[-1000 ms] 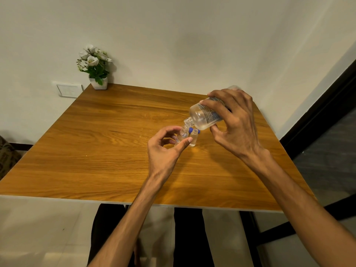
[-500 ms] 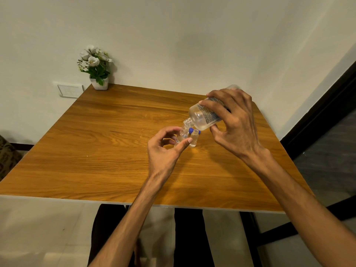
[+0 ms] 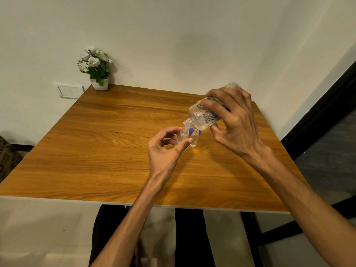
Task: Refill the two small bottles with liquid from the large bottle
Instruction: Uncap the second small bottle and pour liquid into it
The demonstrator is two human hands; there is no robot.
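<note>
My right hand [image 3: 234,122] grips a large clear bottle [image 3: 202,115] with a printed label. The bottle is tipped down to the left, and its open neck sits right over the mouth of a small clear bottle [image 3: 183,136]. My left hand [image 3: 165,151] holds that small bottle upright on the wooden table [image 3: 115,141] between thumb and fingers. A second small bottle [image 3: 194,139] stands open just to its right, untouched. Blue caps [image 3: 191,131] lie behind the two small bottles, partly hidden.
A white pot of white flowers [image 3: 97,71] stands at the table's far left corner against the wall. A wall switch plate [image 3: 70,91] is beside it. A dark door frame [image 3: 317,116] runs along the right. My legs show under the table's near edge.
The large bottle has tipped slightly steeper over the small bottle. Both hands have otherwise stayed in place.
</note>
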